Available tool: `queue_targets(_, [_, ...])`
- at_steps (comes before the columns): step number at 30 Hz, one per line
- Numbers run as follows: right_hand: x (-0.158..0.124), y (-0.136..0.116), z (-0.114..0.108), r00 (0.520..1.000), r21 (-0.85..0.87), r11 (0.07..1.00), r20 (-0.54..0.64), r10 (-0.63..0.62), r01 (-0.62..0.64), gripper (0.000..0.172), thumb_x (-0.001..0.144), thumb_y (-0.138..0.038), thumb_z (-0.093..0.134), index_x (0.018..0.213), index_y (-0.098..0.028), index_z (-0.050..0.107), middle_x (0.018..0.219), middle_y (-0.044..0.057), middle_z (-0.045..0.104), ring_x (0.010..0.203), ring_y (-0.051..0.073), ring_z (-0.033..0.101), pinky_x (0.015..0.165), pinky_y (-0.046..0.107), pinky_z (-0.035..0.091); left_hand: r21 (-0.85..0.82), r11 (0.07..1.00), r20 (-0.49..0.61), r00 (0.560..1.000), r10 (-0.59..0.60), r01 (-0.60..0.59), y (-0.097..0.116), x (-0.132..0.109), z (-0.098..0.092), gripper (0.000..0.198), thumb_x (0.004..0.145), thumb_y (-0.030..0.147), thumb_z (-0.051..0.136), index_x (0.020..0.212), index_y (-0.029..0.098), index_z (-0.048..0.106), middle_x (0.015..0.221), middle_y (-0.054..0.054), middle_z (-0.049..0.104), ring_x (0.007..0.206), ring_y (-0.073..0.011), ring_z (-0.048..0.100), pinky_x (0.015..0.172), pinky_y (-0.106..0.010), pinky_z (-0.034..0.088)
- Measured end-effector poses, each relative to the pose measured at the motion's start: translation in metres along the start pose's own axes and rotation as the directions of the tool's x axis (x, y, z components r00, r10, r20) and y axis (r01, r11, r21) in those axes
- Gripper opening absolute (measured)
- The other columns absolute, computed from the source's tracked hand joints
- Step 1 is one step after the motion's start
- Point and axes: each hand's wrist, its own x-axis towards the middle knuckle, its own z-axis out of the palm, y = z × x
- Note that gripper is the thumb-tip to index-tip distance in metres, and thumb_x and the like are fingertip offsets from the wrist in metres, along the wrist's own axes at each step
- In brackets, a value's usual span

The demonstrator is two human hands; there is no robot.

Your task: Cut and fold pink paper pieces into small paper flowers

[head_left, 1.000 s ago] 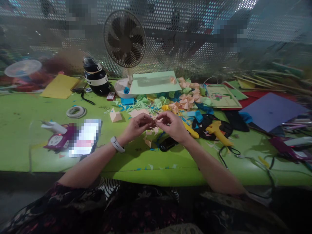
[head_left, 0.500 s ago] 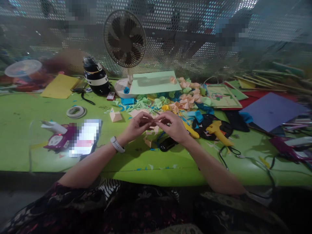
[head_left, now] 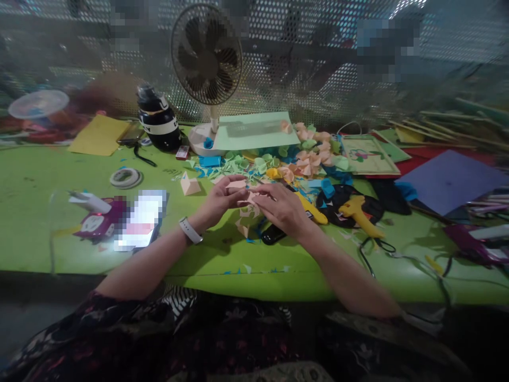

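My left hand [head_left: 220, 201], with a white watch on the wrist, and my right hand [head_left: 280, 207] meet over the green table [head_left: 35, 180]. Between their pinched fingertips sits a small pink folded paper piece [head_left: 251, 197]. More pink paper bits [head_left: 245, 220] lie just beneath my hands, beside a black phone-like object [head_left: 272, 235]. A heap of pink, green and blue folded paper shapes [head_left: 302, 159] lies just beyond my hands.
A desk fan [head_left: 207, 58] stands at the back with a pale green sheet [head_left: 254, 130] at its base. Tape roll [head_left: 125, 178], lit phone [head_left: 140, 220] and a black helmet [head_left: 158, 121] lie left. Yellow glue gun [head_left: 360, 212], cables and a purple sheet [head_left: 449, 180] lie right.
My hands have dropped slightly toward the table, still pinching the pink paper together. The view has shifted a little downward.
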Motion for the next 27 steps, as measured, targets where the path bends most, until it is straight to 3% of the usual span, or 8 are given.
queue_targets(4, [-0.001,0.004,0.002,1.000,-0.001,1.000,-0.016,-0.011,0.011,0.018,0.095,-0.013,0.053,0.098,-0.021,0.069,0.101,0.009,0.068,0.090,0.022,0.061,0.075,0.036,0.054,0.050,0.999,-0.059,0.998,0.000,0.003,0.005,0.000,-0.002,0.049,0.077,0.018,0.081,0.120,0.016,0.056,0.085,-0.004,0.077,0.083,-0.0174,0.073,0.082,-0.035,0.057])
queue_targets(10, [0.000,0.003,0.007,0.993,0.133,0.985,0.047,0.106,-0.111,0.015,0.095,-0.018,0.054,0.091,-0.022,0.068,0.097,0.008,0.068,0.092,0.023,0.062,0.080,0.038,0.053,0.068,0.998,-0.021,1.000,0.003,-0.001,0.005,-0.003,0.003,0.033,0.087,0.027,0.071,0.116,0.016,0.058,0.101,-0.008,0.076,0.095,-0.0182,0.073,0.088,-0.036,0.056])
queue_targets(14, [0.001,0.003,0.006,0.987,0.123,0.979,0.031,0.158,-0.161,0.016,0.094,-0.018,0.053,0.087,-0.022,0.067,0.096,0.008,0.068,0.091,0.022,0.062,0.078,0.036,0.052,0.243,0.967,-0.025,0.996,0.090,-0.081,0.008,0.001,-0.003,0.032,0.085,0.026,0.069,0.114,0.016,0.059,0.101,-0.008,0.075,0.096,-0.0178,0.071,0.086,-0.034,0.055])
queue_targets(17, [0.002,0.004,0.006,0.981,0.120,0.975,0.074,0.180,-0.188,0.013,0.091,-0.018,0.056,0.087,-0.022,0.066,0.095,0.007,0.068,0.090,0.022,0.062,0.077,0.036,0.049,0.566,0.810,0.086,0.989,0.122,-0.150,0.014,0.005,-0.013,0.030,0.079,0.020,0.069,0.108,0.016,0.064,0.091,-0.006,0.073,0.087,-0.0171,0.068,0.079,-0.031,0.053])
queue_targets(20, [0.002,0.004,0.007,0.970,0.129,0.972,0.174,0.171,-0.194,0.011,0.088,-0.017,0.057,0.088,-0.021,0.067,0.093,0.006,0.069,0.091,0.023,0.062,0.078,0.037,0.045,0.848,0.509,0.186,0.982,-0.021,-0.150,0.019,0.005,-0.020,0.021,0.077,0.029,0.071,0.093,0.017,0.070,0.085,-0.006,0.070,0.076,-0.0178,0.063,0.068,-0.031,0.049])
queue_targets(22, [0.002,0.004,0.007,0.958,0.158,0.967,0.237,0.158,-0.199,0.012,0.088,-0.016,0.057,0.088,-0.020,0.068,0.093,0.007,0.070,0.091,0.023,0.062,0.079,0.037,0.043,0.922,0.343,0.213,0.975,-0.058,-0.181,0.020,0.003,-0.020,0.028,0.073,0.038,0.075,0.092,0.017,0.071,0.088,-0.007,0.069,0.077,-0.0199,0.062,0.068,-0.032,0.047])
queue_targets(24, [0.002,0.004,0.007,0.946,0.194,0.957,0.286,0.156,-0.217,0.013,0.087,-0.016,0.056,0.089,-0.019,0.069,0.093,0.007,0.070,0.091,0.023,0.062,0.080,0.037,0.042,0.937,0.262,0.251,0.967,-0.049,-0.230,0.017,0.001,-0.016,0.034,0.071,0.038,0.078,0.097,0.017,0.071,0.095,-0.008,0.068,0.082,-0.0215,0.062,0.071,-0.032,0.046])
queue_targets(27, [0.002,0.004,0.007,0.927,0.215,0.943,0.333,0.176,-0.256,0.014,0.087,-0.016,0.057,0.091,-0.018,0.070,0.094,0.008,0.071,0.093,0.023,0.062,0.081,0.038,0.041,0.940,0.244,0.249,0.968,-0.019,-0.237,0.009,-0.003,-0.006,0.030,0.077,0.038,0.073,0.097,0.016,0.068,0.093,-0.009,0.067,0.080,-0.0200,0.060,0.069,-0.031,0.044])
